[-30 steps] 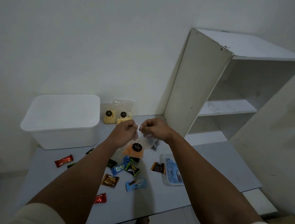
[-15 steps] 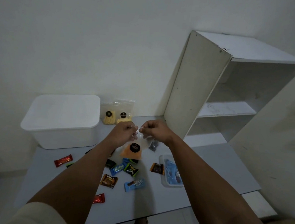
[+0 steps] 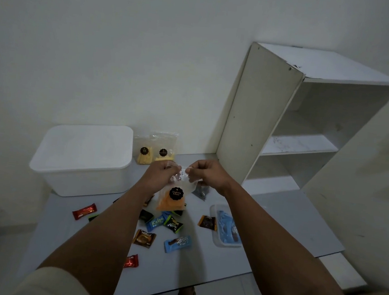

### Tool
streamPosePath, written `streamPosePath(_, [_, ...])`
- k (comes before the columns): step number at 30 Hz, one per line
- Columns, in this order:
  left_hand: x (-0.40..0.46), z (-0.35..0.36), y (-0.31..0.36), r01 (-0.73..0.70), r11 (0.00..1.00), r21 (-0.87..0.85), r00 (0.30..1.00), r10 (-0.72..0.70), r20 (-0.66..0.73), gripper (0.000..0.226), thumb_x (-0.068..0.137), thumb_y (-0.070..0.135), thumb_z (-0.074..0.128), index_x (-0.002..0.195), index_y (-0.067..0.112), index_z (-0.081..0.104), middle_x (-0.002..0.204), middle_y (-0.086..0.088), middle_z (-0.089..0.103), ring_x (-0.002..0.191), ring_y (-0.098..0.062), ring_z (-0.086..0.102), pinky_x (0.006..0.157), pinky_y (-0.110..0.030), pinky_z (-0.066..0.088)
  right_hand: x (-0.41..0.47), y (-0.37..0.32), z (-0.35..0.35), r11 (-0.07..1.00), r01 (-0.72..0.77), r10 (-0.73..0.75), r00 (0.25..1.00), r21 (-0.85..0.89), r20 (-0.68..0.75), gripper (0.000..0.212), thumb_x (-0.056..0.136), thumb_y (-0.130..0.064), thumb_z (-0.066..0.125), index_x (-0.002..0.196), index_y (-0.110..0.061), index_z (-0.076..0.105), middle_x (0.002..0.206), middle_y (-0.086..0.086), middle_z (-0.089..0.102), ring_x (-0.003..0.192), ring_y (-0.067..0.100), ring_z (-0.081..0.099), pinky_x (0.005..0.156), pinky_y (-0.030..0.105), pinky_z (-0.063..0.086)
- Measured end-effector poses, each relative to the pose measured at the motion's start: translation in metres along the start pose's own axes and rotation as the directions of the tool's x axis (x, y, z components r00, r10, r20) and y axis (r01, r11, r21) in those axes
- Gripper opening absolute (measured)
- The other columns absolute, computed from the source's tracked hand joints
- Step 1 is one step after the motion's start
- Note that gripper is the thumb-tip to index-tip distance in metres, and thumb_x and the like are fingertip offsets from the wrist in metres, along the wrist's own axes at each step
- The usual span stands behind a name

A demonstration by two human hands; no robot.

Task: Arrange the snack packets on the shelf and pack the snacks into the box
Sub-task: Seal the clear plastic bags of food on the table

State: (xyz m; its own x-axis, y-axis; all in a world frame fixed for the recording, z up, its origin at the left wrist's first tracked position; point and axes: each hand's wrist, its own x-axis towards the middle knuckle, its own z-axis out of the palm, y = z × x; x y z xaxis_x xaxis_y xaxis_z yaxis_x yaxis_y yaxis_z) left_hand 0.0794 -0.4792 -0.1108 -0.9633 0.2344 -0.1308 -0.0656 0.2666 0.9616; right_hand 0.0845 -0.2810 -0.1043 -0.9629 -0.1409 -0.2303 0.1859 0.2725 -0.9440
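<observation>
Barely begun: left hand point(image 3: 163, 175) and right hand point(image 3: 206, 175) both pinch the orange chip packet point(image 3: 172, 199) by its top; shelf point(image 3: 299, 144) bare, lidded box point(image 3: 82, 158) left of hands, small snacks point(image 3: 172, 225) loose below them.

Readable below the hands: "Kelpe" on blue wrapper point(image 3: 155, 223); "Nextar" on brown wrapper point(image 3: 144, 238), nearer the wrists; black round sticker point(image 3: 176, 193) on held orange-snack bag, print illegible

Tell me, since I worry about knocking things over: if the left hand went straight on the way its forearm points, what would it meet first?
Probably the two yellow snack packets leaning at the wall, just beyond the left hand, which pinches the clear orange snack bag. Depth is unclear from this one view, so it might pass just to their right.
</observation>
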Motion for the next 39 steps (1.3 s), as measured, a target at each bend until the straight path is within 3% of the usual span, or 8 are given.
streamPosePath(5, [0.002,-0.006,0.0,-0.003,0.999,-0.043,0.999,0.001,-0.042,0.021,0.097,0.02,0.061,0.081,0.01,0.07,0.078,-0.006,0.069,0.063,-0.008,0.061,0.057,-0.014,0.048,-0.001,0.008,-0.002,0.994,-0.027,0.03,0.999,0.103,-0.033,0.009,0.09,-0.02,0.074,0.087,-0.012,0.073,0.078,0.006,0.072,0.07,0.013,0.068,0.067,0.03,0.052])
streamPosePath(10, [0.002,-0.003,-0.002,0.028,0.995,-0.1,0.998,-0.033,-0.047,0.021,0.096,0.022,0.063,0.078,0.013,0.071,0.077,-0.007,0.072,0.061,-0.008,0.061,0.064,-0.023,0.05,-0.003,0.008,0.0,0.994,-0.009,0.013,0.999,0.113,-0.033,0.009,0.093,-0.016,0.069,0.083,-0.015,0.07,0.078,0.009,0.07,0.072,0.013,0.067,0.074,0.035,0.052])
streamPosePath(16, [0.002,-0.008,-0.004,0.013,0.996,-0.093,0.997,-0.019,-0.071,0.022,0.096,0.022,0.062,0.083,0.007,0.073,0.08,-0.009,0.074,0.063,-0.011,0.06,0.06,-0.021,0.049,-0.009,0.009,-0.003,0.986,0.009,0.007,0.995,0.164,-0.095,0.012,0.092,-0.022,0.073,0.088,-0.01,0.073,0.081,0.006,0.074,0.075,0.013,0.069,0.078,0.037,0.053])
streamPosePath(20, [0.001,-0.009,-0.006,0.011,0.996,-0.09,0.998,-0.016,-0.054,0.022,0.097,0.022,0.062,0.087,0.007,0.074,0.083,-0.008,0.076,0.065,-0.008,0.064,0.06,-0.018,0.052,-0.009,0.01,0.0,0.983,0.039,-0.018,0.993,0.177,-0.119,0.011,0.094,-0.015,0.069,0.085,-0.009,0.07,0.077,0.007,0.071,0.07,0.013,0.066,0.071,0.033,0.053])
streamPosePath(24, [0.002,-0.015,-0.012,0.028,0.988,-0.154,0.997,-0.038,-0.065,0.026,0.1,0.022,0.057,0.096,0.004,0.074,0.088,-0.009,0.079,0.077,-0.018,0.068,0.08,-0.035,0.056,-0.008,0.008,0.003,0.984,0.038,-0.008,0.986,0.176,-0.166,0.014,0.094,-0.017,0.069,0.081,-0.014,0.072,0.072,0.002,0.07,0.078,0.02,0.068,0.072,0.034,0.052])
streamPosePath(34, [-0.004,-0.01,-0.013,0.002,0.996,-0.093,1.0,-0.002,0.005,0.025,0.102,0.021,0.055,0.102,0.002,0.072,0.085,-0.008,0.078,0.072,-0.013,0.067,0.073,-0.03,0.054,-0.004,0.007,0.026,0.997,0.075,-0.071,0.989,0.021,-0.126,0.023,0.092,-0.01,0.071,0.097,0.012,0.066,0.077,0.012,0.065,0.061,0.009,0.064,0.054,0.018,0.048])
streamPosePath(37, [-0.004,-0.014,-0.015,-0.022,0.999,-0.036,1.0,0.022,0.011,0.025,0.102,0.021,0.054,0.094,0.006,0.073,0.085,-0.008,0.078,0.079,-0.017,0.069,0.078,-0.034,0.056,-0.003,0.008,0.027,0.997,0.077,-0.076,0.991,0.009,-0.113,0.023,0.092,-0.012,0.072,0.095,0.011,0.067,0.078,0.012,0.065,0.062,0.01,0.065,0.067,0.03,0.052])
streamPosePath(39, [-0.005,-0.017,-0.015,-0.051,0.998,0.036,0.998,0.051,0.021,0.026,0.102,0.019,0.054,0.088,0.008,0.072,0.085,-0.009,0.077,0.076,-0.011,0.068,0.073,-0.026,0.055,-0.002,0.007,0.029,0.997,0.078,-0.079,0.992,-0.011,-0.101,0.021,0.09,-0.014,0.074,0.092,0.007,0.071,0.077,0.01,0.068,0.065,0.011,0.065,0.072,0.036,0.052])
